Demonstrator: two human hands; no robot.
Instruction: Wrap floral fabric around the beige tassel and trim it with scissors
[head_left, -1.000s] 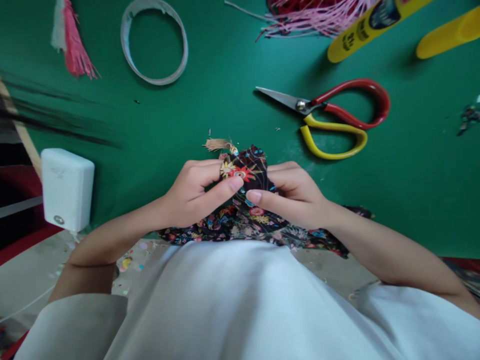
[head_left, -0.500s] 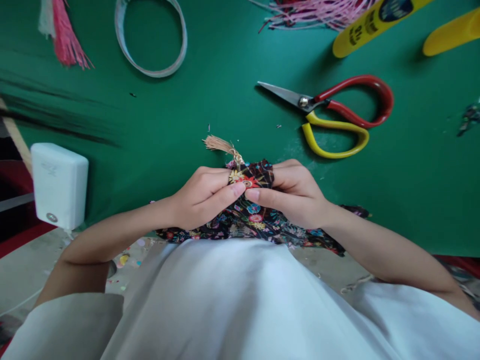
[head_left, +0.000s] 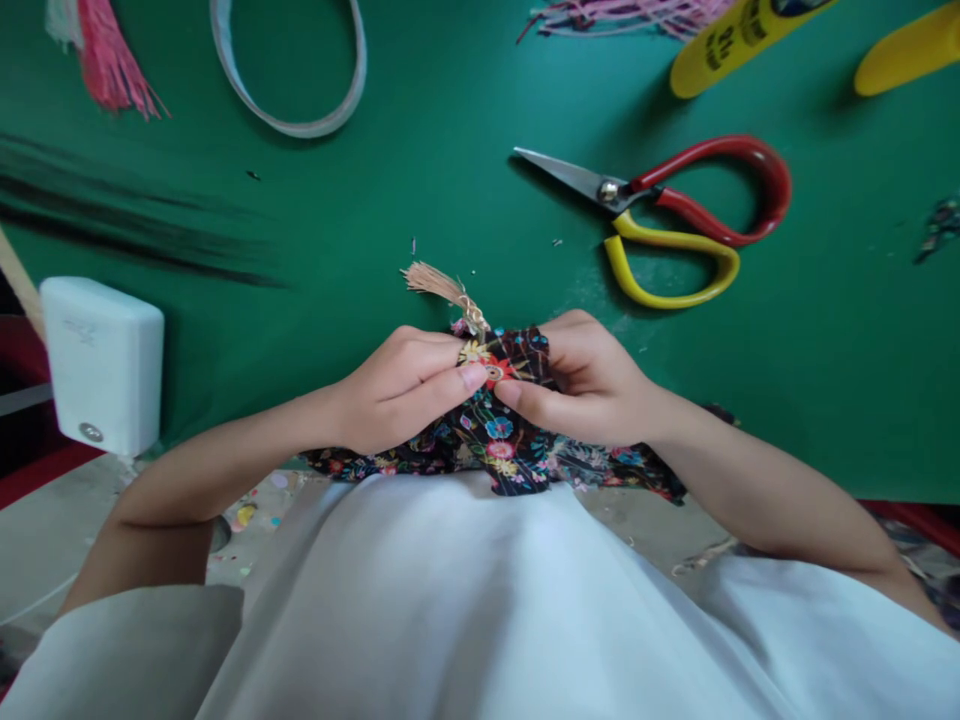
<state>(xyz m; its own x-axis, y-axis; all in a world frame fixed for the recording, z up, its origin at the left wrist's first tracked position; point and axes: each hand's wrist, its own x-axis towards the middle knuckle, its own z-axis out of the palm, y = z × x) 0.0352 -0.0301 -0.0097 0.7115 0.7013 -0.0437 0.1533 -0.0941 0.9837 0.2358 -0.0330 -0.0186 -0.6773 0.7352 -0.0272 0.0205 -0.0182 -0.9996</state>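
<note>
My left hand (head_left: 409,388) and my right hand (head_left: 592,385) meet at the table's near edge, both closed on a black floral cloth (head_left: 501,428). The thumbs press on top of it, on either side of a red flower print; the other fingers are curled mostly out of sight behind the fabric. From the cloth's upper edge a tan tassel (head_left: 439,283) with a knotted cord head sticks out toward the upper left. The rest of the cloth spreads out beneath both wrists, along the table edge. What the cloth wraps, if anything, is hidden.
Red-and-yellow-handled scissors (head_left: 660,215) lie beyond my right hand on the green table (head_left: 420,120). Behind them are two yellow tubes (head_left: 716,50) and pink strands (head_left: 630,18). To the left are a roll of tape (head_left: 304,128), a pink tassel (head_left: 112,65) and a white box-shaped device (head_left: 105,365).
The thumbs have drawn slightly apart, showing more of the red flower. A flap of cloth now hangs lower between my hands. The view has shifted a little.
</note>
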